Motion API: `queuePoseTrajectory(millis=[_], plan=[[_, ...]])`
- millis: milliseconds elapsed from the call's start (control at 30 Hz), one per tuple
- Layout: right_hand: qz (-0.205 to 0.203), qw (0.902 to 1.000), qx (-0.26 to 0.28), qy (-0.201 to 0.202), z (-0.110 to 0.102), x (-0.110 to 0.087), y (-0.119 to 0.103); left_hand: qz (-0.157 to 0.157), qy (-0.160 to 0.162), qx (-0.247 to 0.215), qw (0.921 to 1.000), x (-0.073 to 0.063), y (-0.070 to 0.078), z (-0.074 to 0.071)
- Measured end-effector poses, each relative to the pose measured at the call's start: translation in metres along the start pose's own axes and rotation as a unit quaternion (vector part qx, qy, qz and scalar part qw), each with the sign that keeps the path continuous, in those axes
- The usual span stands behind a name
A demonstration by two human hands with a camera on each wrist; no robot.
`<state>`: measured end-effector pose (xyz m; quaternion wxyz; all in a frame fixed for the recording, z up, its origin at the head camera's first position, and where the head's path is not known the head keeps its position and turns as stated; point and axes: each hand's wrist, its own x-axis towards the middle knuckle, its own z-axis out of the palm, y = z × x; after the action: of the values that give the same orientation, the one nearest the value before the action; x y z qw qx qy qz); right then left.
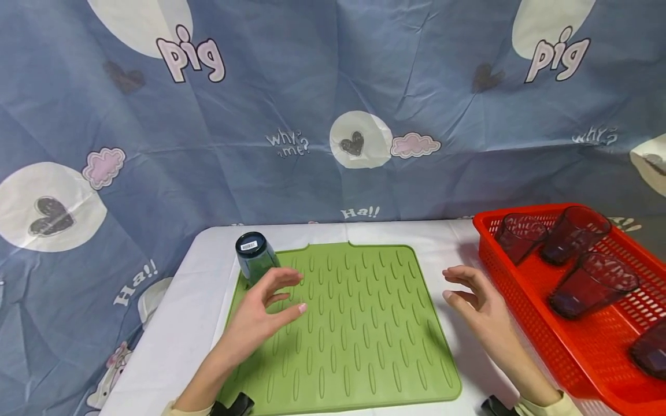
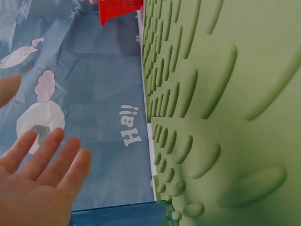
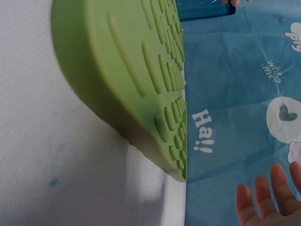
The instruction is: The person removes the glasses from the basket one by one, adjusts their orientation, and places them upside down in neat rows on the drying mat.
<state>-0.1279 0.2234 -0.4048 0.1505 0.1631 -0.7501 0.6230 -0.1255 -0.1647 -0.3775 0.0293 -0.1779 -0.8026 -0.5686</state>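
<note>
A dark blue glass (image 1: 256,260) stands upside down on the far left corner of a green ridged mat (image 1: 338,323), a barcode sticker on its base. My left hand (image 1: 262,306) hovers over the mat's left part, just in front of the glass, fingers relaxed and holding nothing. To the right of the mat, my right hand (image 1: 478,309) is held above the white cloth, thumb and fingers apart with nothing between them. In the left wrist view the side of the glass (image 2: 122,214) shows along the bottom edge, near the left fingers (image 2: 70,169).
A red plastic basket (image 1: 541,346) stands on the right side of the table. Inside it lean several dark glasses (image 1: 593,283). The table wears a white cloth (image 1: 177,306), and a blue printed curtain (image 1: 291,98) hangs behind it.
</note>
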Motion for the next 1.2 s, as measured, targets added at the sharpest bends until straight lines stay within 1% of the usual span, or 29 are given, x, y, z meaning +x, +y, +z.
queuePoseTrajectory(millis=[167, 300, 400, 500, 600, 800, 1000, 1100, 1200], plan=[[-0.002, 0.9999, -0.006, -0.01, 0.0, -0.001, -0.001, -0.012, -0.042, -0.003, 0.9991, -0.002, -0.005, 0.0], [-0.005, 0.9999, -0.009, -0.013, 0.0, 0.0, -0.003, -0.02, -0.083, -0.014, 0.9963, -0.001, -0.009, 0.0], [-0.006, 0.9999, -0.008, -0.012, 0.0, -0.001, -0.004, -0.022, -0.111, -0.026, 0.9932, 0.001, -0.01, 0.004], [-0.004, 0.9999, -0.01, -0.013, 0.0, -0.001, -0.005, -0.017, -0.129, -0.027, 0.9911, 0.003, -0.011, 0.008], [-0.007, 0.9998, -0.011, -0.016, 0.0, -0.001, -0.007, -0.012, -0.13, -0.032, 0.9909, 0.003, -0.01, 0.011], [-0.018, 0.9994, -0.016, -0.025, 0.001, 0.001, -0.011, -0.013, -0.114, -0.051, 0.992, 0.004, -0.008, 0.014], [-0.02, 0.9988, -0.027, -0.036, 0.001, -0.001, -0.018, -0.01, -0.099, -0.046, 0.994, 0.001, -0.006, 0.017], [-0.025, 0.9984, -0.029, -0.041, 0.002, -0.001, -0.022, -0.01, -0.108, -0.054, 0.9926, 0.0, -0.005, 0.02], [-0.028, 0.998, -0.032, -0.047, 0.003, -0.001, -0.026, 0.0, -0.124, -0.062, 0.9904, -0.001, -0.005, 0.022]])
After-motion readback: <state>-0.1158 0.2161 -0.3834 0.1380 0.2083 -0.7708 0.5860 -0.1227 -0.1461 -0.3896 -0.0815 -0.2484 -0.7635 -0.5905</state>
